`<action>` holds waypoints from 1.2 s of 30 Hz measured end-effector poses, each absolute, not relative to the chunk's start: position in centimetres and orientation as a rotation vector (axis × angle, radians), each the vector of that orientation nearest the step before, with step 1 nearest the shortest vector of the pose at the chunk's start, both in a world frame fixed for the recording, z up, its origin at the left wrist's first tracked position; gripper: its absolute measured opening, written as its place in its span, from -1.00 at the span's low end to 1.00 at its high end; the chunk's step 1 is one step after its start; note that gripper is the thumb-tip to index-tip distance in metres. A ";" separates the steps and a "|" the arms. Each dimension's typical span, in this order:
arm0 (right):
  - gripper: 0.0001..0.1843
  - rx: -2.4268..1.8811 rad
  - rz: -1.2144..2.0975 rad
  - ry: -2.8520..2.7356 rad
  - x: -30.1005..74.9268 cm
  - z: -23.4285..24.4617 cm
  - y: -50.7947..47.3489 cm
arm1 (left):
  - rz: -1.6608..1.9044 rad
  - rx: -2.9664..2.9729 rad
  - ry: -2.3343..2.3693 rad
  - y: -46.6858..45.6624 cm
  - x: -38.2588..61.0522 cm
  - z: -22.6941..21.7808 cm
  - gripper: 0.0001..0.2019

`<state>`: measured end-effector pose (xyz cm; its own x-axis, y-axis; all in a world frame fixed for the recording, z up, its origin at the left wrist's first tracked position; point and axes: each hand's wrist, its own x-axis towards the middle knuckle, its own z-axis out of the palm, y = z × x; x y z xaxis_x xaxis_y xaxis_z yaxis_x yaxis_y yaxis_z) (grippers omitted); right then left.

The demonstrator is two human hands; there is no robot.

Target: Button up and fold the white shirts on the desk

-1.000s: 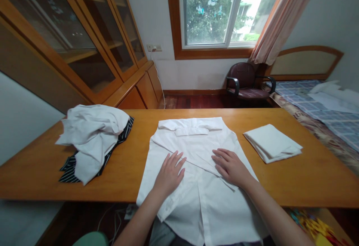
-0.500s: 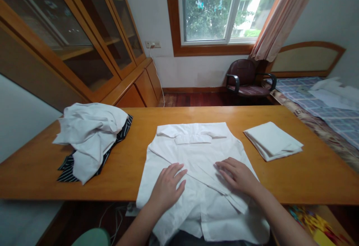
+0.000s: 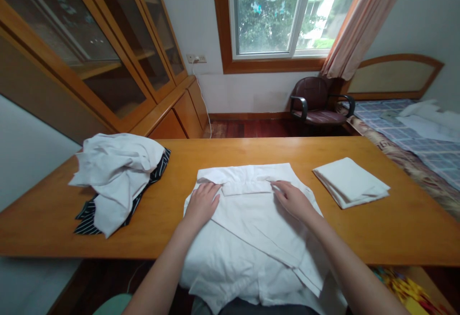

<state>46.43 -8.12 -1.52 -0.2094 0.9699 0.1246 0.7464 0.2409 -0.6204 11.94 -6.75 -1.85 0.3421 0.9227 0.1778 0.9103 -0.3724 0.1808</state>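
A white shirt [image 3: 247, 229] lies face down on the wooden table [image 3: 172, 200], collar at the far end, sleeves folded across its back, tail hanging over the near edge. My left hand [image 3: 201, 203] rests flat on the shirt's left shoulder beside the collar [image 3: 246, 186], fingers stretched out. On the right shoulder lies my right hand [image 3: 293, 199], fingers extended and fingertips touching the collar's right end. Neither hand holds anything.
A heap of crumpled white garments [image 3: 115, 174] over a dark striped one sits at the table's left. A folded white garment [image 3: 350, 181] lies at the right. Beyond the table stand a dark armchair [image 3: 318, 102], glass-door cabinets [image 3: 89, 51] and a bed [image 3: 417, 142].
Both hands slid from the shirt's middle up to the shoulders by the collar. The shirt has shifted toward me, with more of its tail over the table edge.
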 end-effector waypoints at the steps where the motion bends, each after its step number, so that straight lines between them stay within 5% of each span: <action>1: -0.61 -1.526 0.629 -2.028 46.3 -1.4 -7.7 | 0.394 2.527 1.727 -6.4 12.1 -1.8 -0.64; 12: -0.43 -1.194 1.023 -1.531 45.7 -1.1 -0.2 | 0.953 1.811 1.474 1.1 13.9 -1.8 -0.38; 17: -0.42 -1.181 0.915 -1.492 45.6 -2.0 0.9 | 1.145 1.795 1.396 2.4 14.9 -1.2 -0.48; 21: -0.66 -1.271 0.747 -1.680 45.1 -2.9 -1.1 | 0.998 2.140 1.308 -0.1 16.3 -1.7 -0.72; 25: -0.70 -1.267 0.699 -1.901 44.4 -3.7 -3.8 | 0.773 2.422 1.185 -3.5 18.3 -2.8 -0.74; 36: -0.71 -1.249 0.626 -1.921 45.0 -4.3 -5.4 | 0.480 2.622 1.103 -7.8 23.6 -2.5 -0.42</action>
